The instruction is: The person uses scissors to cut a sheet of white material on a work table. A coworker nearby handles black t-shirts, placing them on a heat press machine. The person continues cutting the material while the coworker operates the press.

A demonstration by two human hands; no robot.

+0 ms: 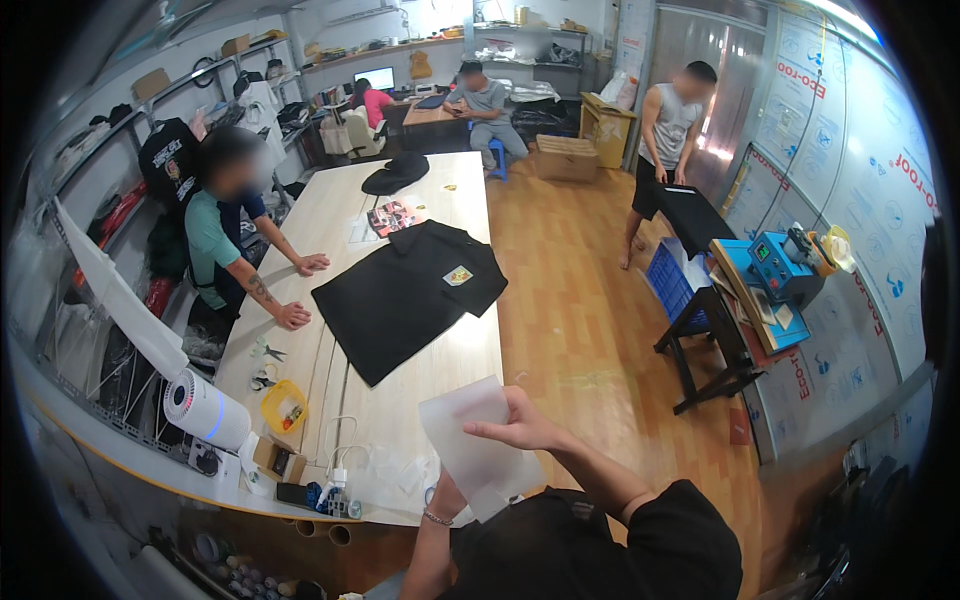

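In front of my body is a translucent whitish sheet [465, 440], held up near the table's front right corner. My right hand [520, 422] is closed on its upper right edge, with the thumb lying across the front. Lower down, my left hand [447, 497] comes up behind the sheet, which hides its fingers; whether they grip cannot be seen. Beyond the sheet, a black T-shirt [400, 300] lies spread on the pale wooden table [460, 355]. A small colourful print [458, 276] is on its chest. Neither hand touches the shirt.
On the table are a black cap [396, 173], scissors [273, 352], a yellow basket [285, 406] and a white cylindrical device [205, 408]. A co-worker [225, 220] leans on the left edge. At right, another person [670, 125] stands by a blue heat press [780, 265].
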